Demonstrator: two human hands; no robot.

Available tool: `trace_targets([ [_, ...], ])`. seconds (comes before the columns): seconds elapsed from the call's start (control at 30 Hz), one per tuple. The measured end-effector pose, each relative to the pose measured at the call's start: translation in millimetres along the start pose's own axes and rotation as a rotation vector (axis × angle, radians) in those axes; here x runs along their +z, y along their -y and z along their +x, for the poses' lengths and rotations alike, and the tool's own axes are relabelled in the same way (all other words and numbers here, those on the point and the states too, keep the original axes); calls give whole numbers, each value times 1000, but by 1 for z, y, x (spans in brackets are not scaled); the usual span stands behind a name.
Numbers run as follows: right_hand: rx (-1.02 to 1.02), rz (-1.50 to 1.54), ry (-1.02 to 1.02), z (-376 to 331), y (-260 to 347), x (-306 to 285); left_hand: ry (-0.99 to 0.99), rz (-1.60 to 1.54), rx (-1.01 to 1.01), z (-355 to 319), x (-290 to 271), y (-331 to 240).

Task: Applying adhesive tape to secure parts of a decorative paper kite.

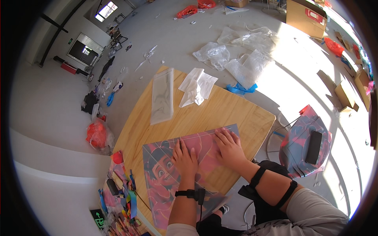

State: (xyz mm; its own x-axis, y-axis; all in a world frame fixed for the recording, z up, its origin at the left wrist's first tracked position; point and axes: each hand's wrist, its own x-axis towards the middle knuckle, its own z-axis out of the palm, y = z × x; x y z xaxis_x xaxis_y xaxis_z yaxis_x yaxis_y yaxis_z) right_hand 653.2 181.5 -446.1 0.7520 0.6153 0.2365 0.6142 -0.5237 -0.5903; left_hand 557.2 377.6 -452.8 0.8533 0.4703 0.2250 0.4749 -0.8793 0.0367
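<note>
A thin sheet printed with a red and dark cartoon figure [161, 179] lies over the near part of the wooden table [244, 114]. Flat on its middle rests my left hand [185, 159], fingers stretched toward the far edge. To the right, my right hand [229, 145] also lies on the sheet, its fingers extended at the far edge. A thin pale line runs beside that edge between both hands; whether it is a rod or a fold I cannot make out. The sheet's near right corner curls up beside my left forearm.
Beyond the sheet lie a clear plastic sleeve [162, 96] and crumpled white paper [197, 88]. Colourful strips and sticks [128, 196] crowd the table's left side. At right, a chair holds similar printed sheets [291, 143] under a black oblong object [314, 147]. Clear plastic [250, 67] litters the floor.
</note>
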Motion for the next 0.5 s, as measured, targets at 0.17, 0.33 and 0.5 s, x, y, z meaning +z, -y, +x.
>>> trace_targets([
  [0.17,-3,-2,2,0,0,0,6,-12,-1,0,0,1],
  [0.33,-1,9,11,2,0,-1,11,-24,-6,1,-3,-1],
  [0.5,-3,24,2,2,0,-2,5,-31,-5,1,-3,-1],
])
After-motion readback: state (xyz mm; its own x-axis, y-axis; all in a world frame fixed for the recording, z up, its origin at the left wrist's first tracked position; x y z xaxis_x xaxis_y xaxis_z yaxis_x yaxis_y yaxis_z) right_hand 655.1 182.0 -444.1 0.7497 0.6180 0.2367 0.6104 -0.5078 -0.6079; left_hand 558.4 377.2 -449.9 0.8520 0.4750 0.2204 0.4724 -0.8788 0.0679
